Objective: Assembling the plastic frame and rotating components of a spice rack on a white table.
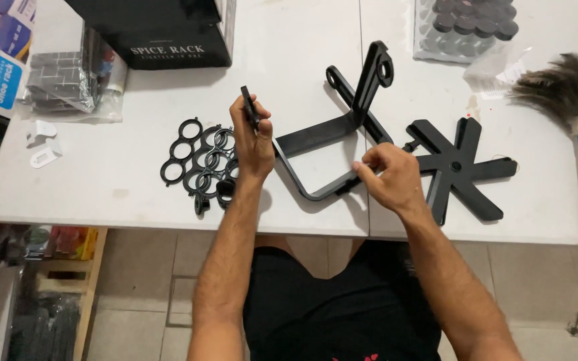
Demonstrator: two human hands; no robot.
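Black U-shaped bracket [322, 144] lies on the white counter [102, 167], its two holed arms pointing to the far side. Right hand [386, 177] has its grip pinched on the bracket's near right corner. Left hand [252, 137] holds a small flat black piece [249, 107] upright, grip closed around it, just left of the bracket. Left of that hand lies a pile of black ring strips [199, 164]. Right of the bracket rests a black star-shaped base [459, 167]. A feather duster [570, 87] lies at the far right, a black box [168, 30] at the far left.
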